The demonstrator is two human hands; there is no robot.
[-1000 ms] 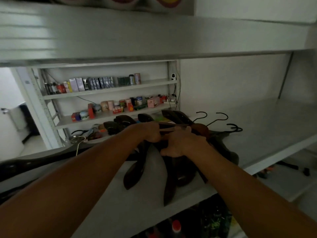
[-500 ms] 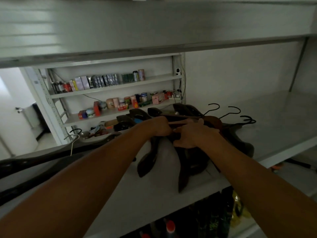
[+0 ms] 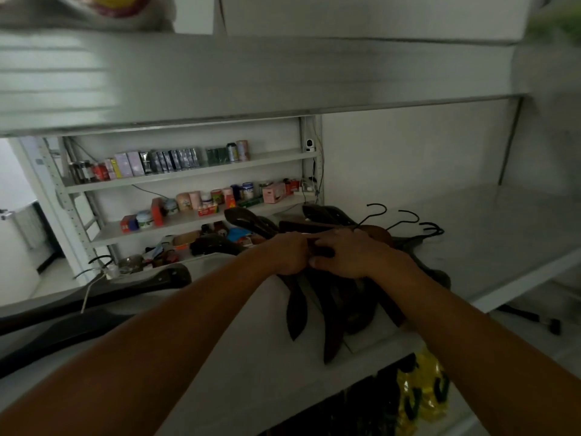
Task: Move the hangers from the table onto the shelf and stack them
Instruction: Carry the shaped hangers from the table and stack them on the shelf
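Near the front edge of the white metal shelf (image 3: 267,357), my left hand (image 3: 290,253) and right hand (image 3: 355,254) sit pressed together, both curled round the fanned pile of dark brown wooden hangers (image 3: 297,313) lying there — black wire hooks (image 3: 375,212) pointing away from me — with small boxes and jars (image 3: 176,160) on shelving beyond.

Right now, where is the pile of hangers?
Head view: the pile of hangers lies mid-frame on the shelf, under left hand and right hand, hooks pointing right.
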